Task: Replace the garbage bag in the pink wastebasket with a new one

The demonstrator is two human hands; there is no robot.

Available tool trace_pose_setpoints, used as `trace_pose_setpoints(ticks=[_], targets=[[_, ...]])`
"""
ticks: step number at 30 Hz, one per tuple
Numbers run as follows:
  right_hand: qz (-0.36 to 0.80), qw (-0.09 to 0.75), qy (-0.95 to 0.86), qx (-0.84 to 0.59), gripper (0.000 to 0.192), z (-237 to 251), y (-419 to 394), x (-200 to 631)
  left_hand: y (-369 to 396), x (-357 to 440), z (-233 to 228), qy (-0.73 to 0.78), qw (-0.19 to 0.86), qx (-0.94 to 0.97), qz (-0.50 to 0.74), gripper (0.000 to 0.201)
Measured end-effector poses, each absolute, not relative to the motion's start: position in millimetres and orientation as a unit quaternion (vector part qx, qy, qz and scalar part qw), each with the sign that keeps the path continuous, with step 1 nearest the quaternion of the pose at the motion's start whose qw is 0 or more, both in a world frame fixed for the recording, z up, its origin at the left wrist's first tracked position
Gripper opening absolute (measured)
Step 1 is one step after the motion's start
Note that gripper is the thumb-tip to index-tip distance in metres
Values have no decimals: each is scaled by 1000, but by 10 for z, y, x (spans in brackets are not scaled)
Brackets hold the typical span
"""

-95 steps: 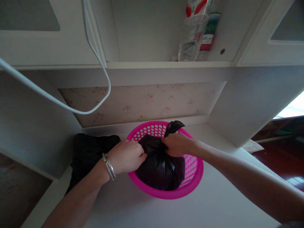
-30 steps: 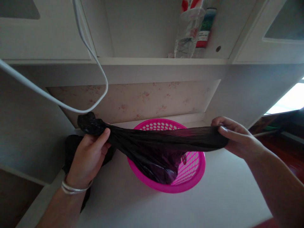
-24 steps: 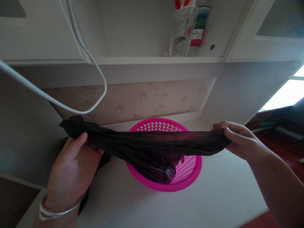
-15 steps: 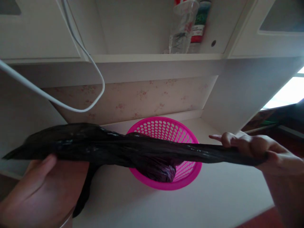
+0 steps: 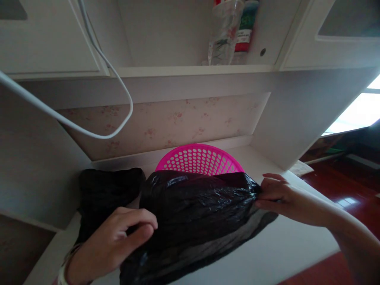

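A thin black plastic bag (image 5: pixel 202 213) hangs spread between my hands, in front of a pink perforated basket (image 5: pixel 196 156). My right hand (image 5: pixel 285 200) pinches the bag's gathered right edge. My left hand (image 5: pixel 118 237) is closed at its left side, thumb and forefinger pressed together on the plastic. The bag hides the basket's near half, so only its far wall and rim show. Left of the basket lies a dark, crumpled, soft item (image 5: pixel 109 190); whether it is cloth or plastic I cannot tell.
A white cable (image 5: pixel 124 95) loops down at the upper left. On the open shelf (image 5: pixel 184 72) stand a clear plastic container (image 5: pixel 224 35) and a green and red bottle (image 5: pixel 246 29). White side panels flank the white surface (image 5: pixel 308 237).
The long, bunched bag has been opened out into a wide sheet. My right hand moved left and my left hand moved right, closing its fingers. The dark item at left now shows.
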State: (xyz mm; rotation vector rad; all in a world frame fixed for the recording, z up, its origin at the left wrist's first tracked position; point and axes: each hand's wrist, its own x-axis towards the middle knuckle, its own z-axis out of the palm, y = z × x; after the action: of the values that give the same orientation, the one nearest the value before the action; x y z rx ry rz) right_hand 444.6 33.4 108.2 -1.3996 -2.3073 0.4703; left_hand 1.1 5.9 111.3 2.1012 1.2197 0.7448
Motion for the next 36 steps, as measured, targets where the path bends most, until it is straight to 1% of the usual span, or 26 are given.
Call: trace_pose_setpoints(ticks=[1,3,5,8,10,12,14,16,17,18,20,22,24,28,30,31,33,36], targets=[[146,176,-833,-503,30,1045,358,4442,86,10,1095,454,260,821,230,22],[103,163,-831,-522,27,986,401,4440,139,17,1052,454,219,844,180,17],[95,191,-811,-544,32,957,433,4430,174,33,1003,466,188,844,188,19],[146,217,-788,-558,42,956,461,4408,195,44,937,497,124,829,227,26],[173,219,-773,-569,47,952,476,4413,198,42,913,512,86,817,250,29],[184,213,-756,-591,49,918,490,4446,194,42,914,506,76,817,264,24],[202,230,-736,-604,47,851,499,4493,180,47,930,485,90,826,272,14],[237,284,-706,-604,40,776,497,4528,155,46,937,466,112,832,279,8],[260,315,-689,-598,41,746,492,4536,138,39,931,461,125,832,283,9],[280,342,-674,-592,46,724,484,4536,121,24,917,458,140,829,287,10],[301,369,-657,-584,54,708,463,4520,88,-20,872,460,180,816,300,13],[293,384,-654,-582,50,723,442,4497,70,-63,834,478,229,781,330,16],[289,414,-638,-582,45,756,430,4470,74,-69,841,502,295,725,368,16],[312,500,-558,-584,44,838,475,4384,153,96,1028,520,514,546,410,22],[316,527,-520,-593,46,865,542,4321,229,217,1140,511,583,462,430,27],[322,534,-501,-600,48,869,583,4288,275,268,1181,510,592,438,444,30],[342,538,-473,-608,50,854,673,4229,379,332,1218,518,572,427,472,33],[371,526,-466,-607,47,785,796,4171,547,321,1177,540,490,471,496,34]])
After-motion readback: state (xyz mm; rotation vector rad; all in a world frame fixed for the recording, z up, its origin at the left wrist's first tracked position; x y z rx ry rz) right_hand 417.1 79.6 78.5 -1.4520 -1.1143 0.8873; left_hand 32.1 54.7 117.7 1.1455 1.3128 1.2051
